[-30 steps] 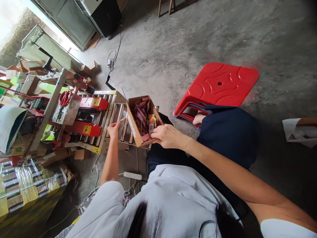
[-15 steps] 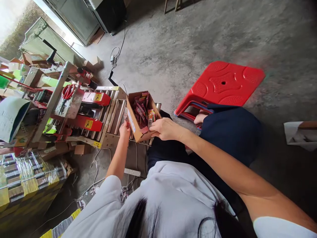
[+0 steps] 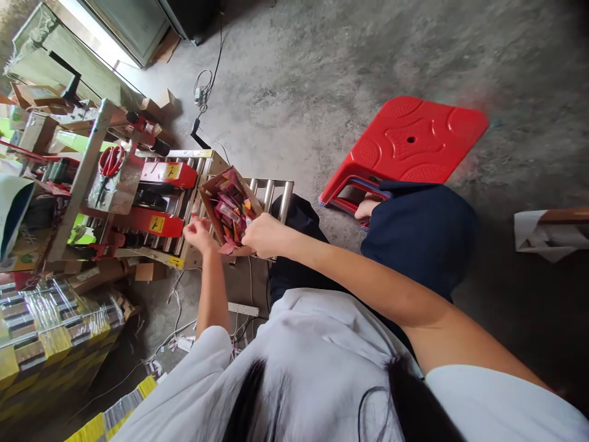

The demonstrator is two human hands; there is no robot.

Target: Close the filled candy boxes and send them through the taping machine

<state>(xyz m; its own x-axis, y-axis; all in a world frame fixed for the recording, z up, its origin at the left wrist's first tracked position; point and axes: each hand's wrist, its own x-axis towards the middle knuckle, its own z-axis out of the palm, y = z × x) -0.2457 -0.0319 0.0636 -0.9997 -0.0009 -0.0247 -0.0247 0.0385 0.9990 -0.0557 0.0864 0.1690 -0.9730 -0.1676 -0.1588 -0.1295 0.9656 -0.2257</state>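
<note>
An open cardboard box (image 3: 254, 205) stands tilted on the metal rollers, filled with small pink and purple packets (image 3: 229, 210). My right hand (image 3: 265, 236) is closed on the box's near right edge, its fingertips over the rim beside the packets. Left of the box, my left hand (image 3: 199, 234) is raised with its fingers drawn together. Whatever may be between those fingers is too small to make out.
The roller conveyor (image 3: 284, 201) leads left into a machine with red guards (image 3: 155, 222). Red-handled scissors (image 3: 111, 162) lie on its frame. A red plastic stool (image 3: 410, 140) stands on the right. Cables and a power strip (image 3: 243, 309) lie on the floor.
The box has slid left along the rollers towards the machine and turned somewhat, with my right hand still on it. My left hand has moved left too.
</note>
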